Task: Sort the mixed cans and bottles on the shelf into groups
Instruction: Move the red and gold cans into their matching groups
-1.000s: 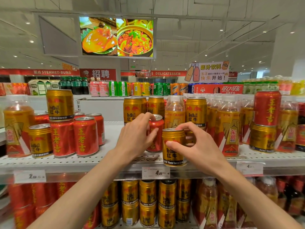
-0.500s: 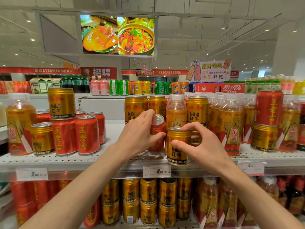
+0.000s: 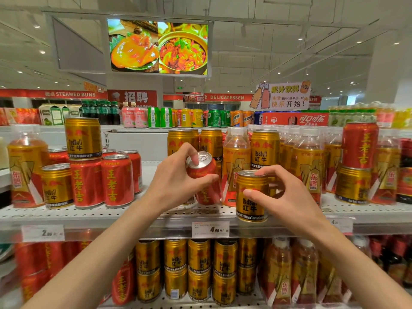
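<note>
While both arms are reaching in over the price tag (image 3: 210, 229) at the shelf (image 3: 138, 216) edge, each hand is carrying a can. Up and left of the tag, the left hand (image 3: 176, 181) is wrapping its fingers (image 3: 194, 155) round a red can (image 3: 204, 178), forefinger on the lid, thumb on the near side. That can is tilting, long axis leaning top-left, base looking clear of the shelf. Just right of the tag, the right hand (image 3: 287, 195) is pinching an upright gold can (image 3: 251, 195), thumb on the front, fingers on the rim. Well left of the tag, a red can group (image 3: 104, 181) is standing, with gold cans mixed in; behind and above the tag, a gold can row (image 3: 223, 143) is waiting. I'd say red goes left, and the left hand is nearer for that.
</note>
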`<state>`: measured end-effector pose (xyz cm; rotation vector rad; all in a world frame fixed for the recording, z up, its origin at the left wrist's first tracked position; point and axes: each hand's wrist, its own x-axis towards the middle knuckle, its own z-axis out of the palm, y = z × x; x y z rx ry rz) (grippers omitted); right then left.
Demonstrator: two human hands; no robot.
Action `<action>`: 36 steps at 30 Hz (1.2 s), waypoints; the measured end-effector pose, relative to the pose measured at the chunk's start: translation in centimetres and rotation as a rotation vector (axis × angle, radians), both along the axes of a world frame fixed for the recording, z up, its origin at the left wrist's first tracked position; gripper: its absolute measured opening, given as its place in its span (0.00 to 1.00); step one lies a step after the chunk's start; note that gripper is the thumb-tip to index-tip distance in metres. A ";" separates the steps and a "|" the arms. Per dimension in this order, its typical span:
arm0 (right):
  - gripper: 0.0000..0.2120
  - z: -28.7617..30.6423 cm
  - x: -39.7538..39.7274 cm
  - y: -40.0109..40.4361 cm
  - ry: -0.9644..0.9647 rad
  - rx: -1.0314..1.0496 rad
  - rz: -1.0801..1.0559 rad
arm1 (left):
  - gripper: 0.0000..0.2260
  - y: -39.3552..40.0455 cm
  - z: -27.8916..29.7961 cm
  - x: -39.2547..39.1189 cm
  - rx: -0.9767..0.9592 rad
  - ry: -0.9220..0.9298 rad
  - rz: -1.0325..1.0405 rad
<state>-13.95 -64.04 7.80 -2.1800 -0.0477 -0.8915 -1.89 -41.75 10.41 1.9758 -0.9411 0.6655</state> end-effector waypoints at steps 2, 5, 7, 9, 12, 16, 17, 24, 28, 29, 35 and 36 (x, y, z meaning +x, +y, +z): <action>0.19 0.1 -0.1 0.0 -0.008 -0.008 -0.001 | 0.19 1.2 0.6 -0.6 -0.051 0.095 -0.045; 0.20 0.3 0.3 0.6 -0.026 -0.037 0.013 | 0.18 3.5 1.4 -1.1 -0.071 0.178 -0.083; 0.21 0.2 0.9 1.5 -0.044 -0.068 0.015 | 0.19 5.2 1.8 -1.3 -0.065 0.209 -0.086; 0.22 0.2 1.7 2.7 -0.074 -0.110 0.013 | 0.20 6.7 2.0 -1.4 -0.052 0.228 -0.076; 0.22 0.2 3.6 4.9 -0.154 -0.201 -0.021 | 0.21 8.4 1.9 -1.5 -0.063 0.223 -0.062; 0.23 -0.5 6.6 6.7 -0.203 -0.432 -0.127 | 0.21 9.7 1.5 -1.5 -0.072 0.199 -0.028; 0.24 -0.6 7.1 6.8 -0.188 -0.483 -0.171 | 0.20 10.0 1.4 -1.5 -0.076 0.196 -0.019; 0.24 -0.9 8.9 7.2 -0.157 -0.607 -0.247 | 0.19 10.2 0.6 -1.0 -0.117 0.228 0.045; 0.25 -1.0 8.7 6.8 -0.131 -0.513 -0.144 | 0.19 10.0 0.1 -1.0 -0.147 0.251 0.054; 0.24 -0.9 8.2 6.6 -0.129 -0.472 -0.110 | 0.19 9.9 0.0 -1.1 -0.156 0.259 0.055; 0.21 -1.8 4.3 7.3 -0.068 -0.250 0.151 | 0.22 8.9 -0.8 -1.6 -0.260 0.340 0.014; 0.25 -2.1 3.9 7.6 -0.022 -0.256 0.190 | 0.24 8.5 -0.9 -1.8 -0.280 0.358 -0.001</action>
